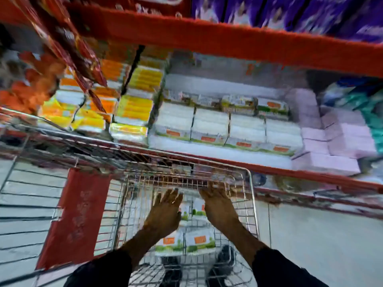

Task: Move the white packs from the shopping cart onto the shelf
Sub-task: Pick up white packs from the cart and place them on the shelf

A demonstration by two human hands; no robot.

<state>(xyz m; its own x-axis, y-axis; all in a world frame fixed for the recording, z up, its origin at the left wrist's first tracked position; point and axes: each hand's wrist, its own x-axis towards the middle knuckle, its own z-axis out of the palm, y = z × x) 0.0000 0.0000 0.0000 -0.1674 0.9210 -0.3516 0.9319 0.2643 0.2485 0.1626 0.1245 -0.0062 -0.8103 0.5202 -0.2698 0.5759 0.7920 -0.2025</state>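
Note:
The frame is blurred by motion. Both my hands are down inside the wire shopping cart (pixel 251 195). My left hand (pixel 165 212) and my right hand (pixel 217 208) lie with fingers spread on either side of white packs (pixel 194 210) with green and orange labels at the cart's far end; whether they grip them I cannot tell. Two more white packs (pixel 184 242) lie nearer to me in the cart. On the shelf (pixel 269 168) beyond the cart stand rows of the same white packs (pixel 228 125).
Yellow and orange packs (pixel 132 108) fill the shelf's left part, pink packs (pixel 335 141) its right. A red shelf beam (pixel 228 42) runs overhead with purple packs (pixel 290 11) above. A second cart with a red panel (pixel 76 216) stands to the left.

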